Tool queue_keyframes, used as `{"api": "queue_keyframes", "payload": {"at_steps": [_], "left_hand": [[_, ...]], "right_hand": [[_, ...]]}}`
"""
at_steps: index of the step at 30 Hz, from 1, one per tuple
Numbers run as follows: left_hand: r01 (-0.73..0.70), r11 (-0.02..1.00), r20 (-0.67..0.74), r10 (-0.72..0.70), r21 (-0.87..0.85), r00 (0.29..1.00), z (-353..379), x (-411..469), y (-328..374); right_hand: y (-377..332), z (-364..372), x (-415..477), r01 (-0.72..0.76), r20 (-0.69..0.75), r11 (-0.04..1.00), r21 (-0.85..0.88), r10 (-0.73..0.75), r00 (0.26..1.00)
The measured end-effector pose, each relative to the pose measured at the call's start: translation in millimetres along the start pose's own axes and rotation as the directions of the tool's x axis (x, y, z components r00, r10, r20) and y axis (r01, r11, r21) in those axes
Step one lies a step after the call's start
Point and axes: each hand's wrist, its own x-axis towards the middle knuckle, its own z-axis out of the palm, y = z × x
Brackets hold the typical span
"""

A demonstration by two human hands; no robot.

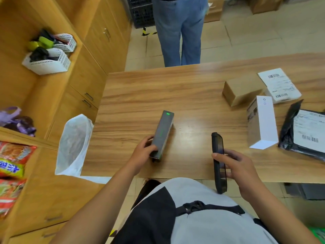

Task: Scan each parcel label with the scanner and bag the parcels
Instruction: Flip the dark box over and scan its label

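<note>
At a wooden table [140, 95], your left hand [143, 153] curls its fingers around the near end of a long dark box [162, 131]. The box lies flat on the tabletop, a green mark at its far end. Your right hand [241, 167] grips a black handheld scanner [217, 143] turned on edge over the table's near rim, thumb on one face and fingers wrapped round the other.

Four more parcels lie to your right: a brown carton [242, 88], a white mailer [279, 84] with its label up, a white box [263, 120] and a black poly bag [288, 127] bearing a label.

A white translucent bag [73, 143] stands open-mouthed at the table's left edge; its contents cannot be made out. On the shelf at left, a white basket [49, 66] holds dark items. A second basket [67, 42] behind it holds lime-green and dark ones.
</note>
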Motion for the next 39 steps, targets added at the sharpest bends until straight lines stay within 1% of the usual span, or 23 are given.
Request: {"api": "queue_keyframes", "payload": {"at_steps": [2, 3, 7, 10, 12, 15, 17, 19, 22, 24, 28, 32, 34, 35, 36, 37, 39], "left_hand": [[0.013, 1.000, -0.072, -0.014, -0.006, 0.997, -3.5, -1.9, 0.4], [0.007, 1.000, -0.103, -0.005, 0.019, 0.995, -3.9, -2.9, 0.3], [-0.049, 0.976, -0.221, 0.097, 0.213, 0.970, -0.3, -6.3, 1.2], [-0.078, 0.951, -0.293, 0.169, 0.298, 0.941, 2.6, -6.7, 5.6], [-0.081, 0.929, -0.288, 0.194, 0.362, 0.938, -0.8, -5.2, 8.3], [-0.092, 0.899, -0.238, 0.211, 0.429, 0.948, -13.9, 0.6, 13.1], [-0.088, 0.846, -0.224, 0.237, 0.525, 0.945, -26.3, 8.5, 18.6], [-0.058, 0.772, -0.197, 0.232, 0.633, 0.952, -36.8, 18.9, 24.6], [0.034, 0.670, -0.144, 0.110, 0.742, 0.983, -38.7, 32.1, 27.3], [0.077, 0.617, -0.146, 0.062, 0.783, 0.987, -31.5, 35.5, 21.9], [0.169, 0.615, -0.252, 0.049, 0.770, 0.967, -8.5, 36.1, 15.2], [0.247, 0.525, -0.329, 0.067, 0.814, 0.942, 12.0, 41.0, 20.7], [0.252, 0.526, -0.305, 0.014, 0.812, 0.952, 14.5, 46.0, 28.1], [0.233, 0.517, -0.261, -0.019, 0.824, 0.965, 13.6, 49.3, 32.6], [0.193, 0.482, -0.194, -0.048, 0.855, 0.980, 12.0, 52.7, 37.6], [0.133, 0.413, -0.113, -0.072, 0.901, 0.991, 10.8, 55.8, 42.4], [-0.037, 0.203, 0.057, -0.097, 0.978, 0.994, 9.8, 61.9, 47.9]], "right_hand": [[1.5, -2.7, 0.4, 0.002, -0.011, 1.000, 0.011, -0.002, 1.000], [2.1, -3.9, 0.2, 0.006, -0.017, 1.000, 0.015, -0.006, 1.000], [3.7, -8.0, -1.3, 0.014, -0.041, 1.000, 0.020, -0.014, 0.999], [6.0, -11.4, -3.6, 0.012, -0.039, 0.999, 0.038, -0.011, 0.999], [7.8, -13.3, -4.8, 0.019, -0.043, 0.999, 0.041, -0.017, 0.999], [9.6, -16.2, -5.7, 0.040, -0.048, 0.998, 0.053, -0.038, 0.998], [10.2, -17.4, -6.2, 0.040, -0.059, 0.999, 0.037, -0.037, 0.998], [8.7, -17.5, -7.6, 0.030, -0.057, 0.999, 0.036, -0.028, 0.998], [5.2, -17.0, -9.6, 0.027, -0.038, 0.998, 0.054, -0.025, 0.999], [3.2, -16.3, -9.0, 0.033, -0.033, 0.998, 0.054, -0.032, 0.999], [0.1, -14.6, -6.7, 0.048, -0.027, 0.997, 0.060, -0.046, 0.999], [0.0, -13.2, -5.8, 0.045, -0.019, 0.998, 0.053, -0.044, 0.999], [0.9, -12.9, -6.3, 0.043, -0.018, 0.998, 0.052, -0.042, 0.999], [1.7, -13.2, -6.5, 0.045, -0.017, 0.997, 0.057, -0.044, 0.999], [2.3, -13.3, -7.0, 0.048, -0.016, 0.997, 0.062, -0.047, 0.999], [3.2, -13.5, -7.4, 0.051, -0.017, 0.997, 0.063, -0.050, 0.999], [6.3, -13.9, -8.3, 0.054, -0.022, 0.996, 0.068, -0.053, 0.998]]}}
